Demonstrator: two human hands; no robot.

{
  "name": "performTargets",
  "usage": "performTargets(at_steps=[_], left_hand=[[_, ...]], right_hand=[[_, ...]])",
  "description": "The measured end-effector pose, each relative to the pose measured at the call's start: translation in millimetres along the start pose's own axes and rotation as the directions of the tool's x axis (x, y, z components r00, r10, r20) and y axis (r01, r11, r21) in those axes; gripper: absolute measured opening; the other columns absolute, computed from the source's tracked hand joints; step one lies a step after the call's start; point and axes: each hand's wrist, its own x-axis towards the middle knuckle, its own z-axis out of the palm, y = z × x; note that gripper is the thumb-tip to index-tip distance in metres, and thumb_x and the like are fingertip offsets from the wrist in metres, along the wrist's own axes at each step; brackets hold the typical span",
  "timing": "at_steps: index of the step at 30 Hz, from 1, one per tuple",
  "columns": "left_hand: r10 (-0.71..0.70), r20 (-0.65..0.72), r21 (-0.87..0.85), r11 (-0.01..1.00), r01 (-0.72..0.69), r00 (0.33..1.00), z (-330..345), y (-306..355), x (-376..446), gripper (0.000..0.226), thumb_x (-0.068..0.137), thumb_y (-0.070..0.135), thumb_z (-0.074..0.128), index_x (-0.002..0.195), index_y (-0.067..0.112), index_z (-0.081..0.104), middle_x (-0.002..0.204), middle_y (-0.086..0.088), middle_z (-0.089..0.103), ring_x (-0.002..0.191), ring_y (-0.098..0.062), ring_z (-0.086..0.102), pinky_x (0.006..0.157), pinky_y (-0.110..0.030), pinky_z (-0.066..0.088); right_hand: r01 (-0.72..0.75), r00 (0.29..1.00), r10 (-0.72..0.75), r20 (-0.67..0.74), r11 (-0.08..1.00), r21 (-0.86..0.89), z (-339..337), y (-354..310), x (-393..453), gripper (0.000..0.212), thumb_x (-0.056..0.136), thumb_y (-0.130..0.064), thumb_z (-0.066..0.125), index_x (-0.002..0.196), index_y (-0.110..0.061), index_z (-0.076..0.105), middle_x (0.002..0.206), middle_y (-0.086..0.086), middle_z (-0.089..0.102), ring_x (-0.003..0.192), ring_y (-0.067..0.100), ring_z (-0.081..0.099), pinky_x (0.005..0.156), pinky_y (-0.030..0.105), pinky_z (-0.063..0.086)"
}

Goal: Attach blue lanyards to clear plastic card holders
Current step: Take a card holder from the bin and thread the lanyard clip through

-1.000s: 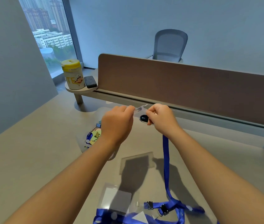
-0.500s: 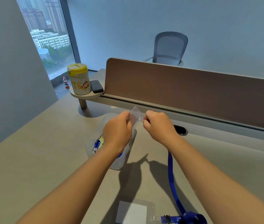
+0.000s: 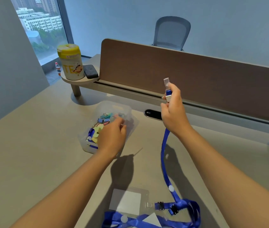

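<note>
Right hand (image 3: 174, 112) up, pinching blue lanyard (image 3: 165, 155) clip end; left hand (image 3: 112, 137) loosely curled over clear box (image 3: 127, 111), grip unclear.

Only one view is given — a wide-angle camera worn on the head, aimed forward and down across the desk (image 3: 31, 145). Both forearms are seen reaching away from the lower edge, so the near desk surface is taken in at close range. Farther off, the brown divider (image 3: 196, 76) is crossed at a slant, and beyond it the chair (image 3: 171, 33) and the window (image 3: 43, 25) are caught — straight lines are bent toward the edges by the lens. No second view is supplied, so nothing is shared.
</note>
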Motion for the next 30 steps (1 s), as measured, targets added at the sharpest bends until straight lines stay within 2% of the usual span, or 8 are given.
performTargets(at_steps=[4, 9, 12, 16, 21, 25, 28, 30], left_hand=[[0.036, 0.123, 0.02, 0.999, -0.039, 0.992, 27, 4, -23, 0.022, 0.093, 0.016, 0.046, 0.106, 0.005, 0.06, 0.101, -0.015, 0.069, 0.091, -0.03, 0.06, 0.066, -0.031, 0.038], [0.047, 0.242, 0.036, 0.998, -0.057, 0.969, 58, 3, -47, 0.02, 0.093, 0.015, 0.046, 0.103, 0.003, 0.059, 0.098, -0.018, 0.069, 0.091, -0.032, 0.061, 0.073, -0.037, 0.047], [0.044, 0.284, 0.051, 0.997, -0.062, 0.958, 69, -1, -55, 0.02, 0.093, 0.015, 0.046, 0.102, 0.002, 0.059, 0.096, -0.019, 0.068, 0.088, -0.032, 0.061, 0.076, -0.041, 0.049], [0.032, 0.292, 0.095, 0.993, -0.062, 0.956, 77, -9, -61, 0.02, 0.092, 0.015, 0.046, 0.102, 0.003, 0.059, 0.096, -0.018, 0.068, 0.087, -0.032, 0.06, 0.072, -0.039, 0.049], [-0.006, 0.293, 0.114, 0.993, -0.029, 0.956, 78, -15, -59, 0.02, 0.093, 0.016, 0.046, 0.103, 0.004, 0.059, 0.096, -0.017, 0.068, 0.086, -0.031, 0.061, 0.072, -0.038, 0.049], [-0.036, 0.26, 0.11, 0.994, 0.007, 0.965, 71, -17, -52, 0.022, 0.093, 0.017, 0.046, 0.106, 0.005, 0.058, 0.101, -0.016, 0.068, 0.09, -0.03, 0.061, 0.07, -0.035, 0.048], [-0.072, 0.245, 0.085, 0.995, 0.053, 0.967, 60, -17, -46, 0.023, 0.094, 0.018, 0.046, 0.11, 0.007, 0.057, 0.104, -0.013, 0.067, 0.094, -0.027, 0.061, 0.076, -0.037, 0.051], [-0.089, 0.215, 0.062, 0.995, 0.078, 0.972, 50, -18, -40, 0.023, 0.094, 0.018, 0.046, 0.11, 0.007, 0.057, 0.102, -0.011, 0.066, 0.091, -0.023, 0.059, 0.076, -0.036, 0.05]], right_hand=[[-0.206, 0.97, 0.213, 0.116, 0.976, -0.064, 4, 60, -38, 0.064, 0.089, 0.002, 0.042, 0.146, -0.01, 0.015, 0.137, 0.018, 0.036, 0.093, 0.019, 0.038, 0.075, 0.027, 0.04], [-0.401, 0.826, 0.489, 0.281, 0.859, -0.318, 22, 122, -90, 0.068, 0.088, -0.018, 0.057, 0.143, -0.004, 0.021, 0.143, 0.017, 0.035, 0.126, 0.031, 0.042, 0.105, 0.036, 0.035], [-0.439, 0.732, 0.604, 0.315, 0.772, -0.46, 34, 140, -115, 0.07, 0.082, -0.028, 0.066, 0.137, -0.003, 0.031, 0.137, 0.014, 0.043, 0.124, 0.029, 0.044, 0.1, 0.035, 0.04], [-0.397, 0.73, 0.613, 0.302, 0.74, -0.543, 42, 145, -129, 0.059, 0.08, -0.03, 0.066, 0.125, -0.003, 0.039, 0.126, 0.015, 0.048, 0.112, 0.029, 0.05, 0.09, 0.034, 0.043], [-0.312, 0.729, 0.599, 0.33, 0.721, -0.619, 48, 142, -119, 0.029, 0.091, -0.006, 0.047, 0.119, 0.001, 0.044, 0.119, 0.017, 0.057, 0.098, 0.03, 0.059, 0.074, 0.033, 0.043], [-0.276, 0.718, 0.622, 0.312, 0.667, -0.692, 47, 140, -113, 0.027, 0.09, 0.001, 0.043, 0.117, 0.0, 0.049, 0.113, 0.016, 0.062, 0.097, 0.028, 0.062, 0.076, 0.031, 0.047], [-0.287, 0.693, 0.627, 0.356, 0.693, -0.662, 48, 134, -105, 0.024, 0.091, 0.0, 0.043, 0.113, -0.001, 0.052, 0.093, 0.014, 0.056, 0.079, 0.023, 0.051, 0.066, 0.029, 0.043], [-0.301, 0.721, 0.574, 0.388, 0.763, -0.572, 49, 126, -96, 0.014, 0.091, 0.0, 0.04, 0.094, -0.007, 0.052, 0.076, 0.007, 0.048, 0.066, 0.02, 0.045, 0.052, 0.022, 0.033]])
